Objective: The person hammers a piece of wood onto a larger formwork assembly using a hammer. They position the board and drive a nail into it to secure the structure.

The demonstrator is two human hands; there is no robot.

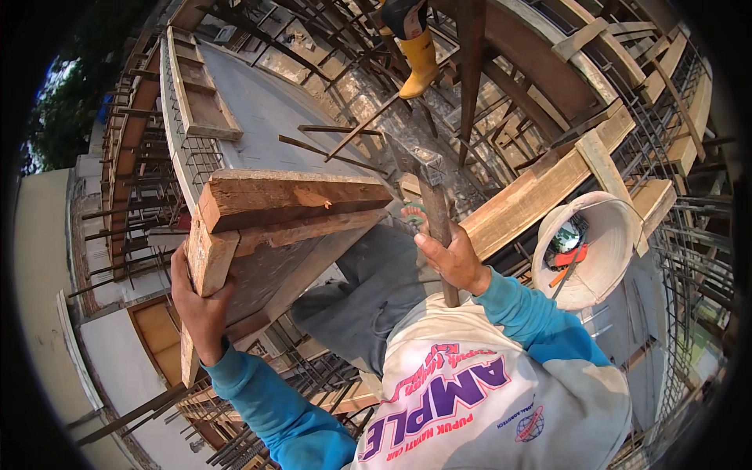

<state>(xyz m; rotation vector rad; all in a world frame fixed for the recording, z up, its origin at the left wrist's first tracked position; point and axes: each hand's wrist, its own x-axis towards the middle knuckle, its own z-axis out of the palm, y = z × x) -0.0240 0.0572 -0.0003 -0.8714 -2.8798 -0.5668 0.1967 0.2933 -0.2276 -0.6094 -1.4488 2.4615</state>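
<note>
My left hand [197, 301] is closed round the end of a wooden formwork panel [301, 196] edged with thick battens. The panel is tilted up beside my bent leg, and its underside is partly in shade. In my right hand [454, 258] is a hammer [435, 207], gripped by its wooden handle. Its head points up and away from me, apart from the panel's right end. The handle's lower end comes down near my shirt.
A whitish bucket [599, 270] with red and orange items inside stands at my right, by a long timber beam [548, 184]. Another person's yellow boot [420, 66] shows at the top. Rebar [677, 258] and loose wooden sticks [329, 153] surround the gaps below.
</note>
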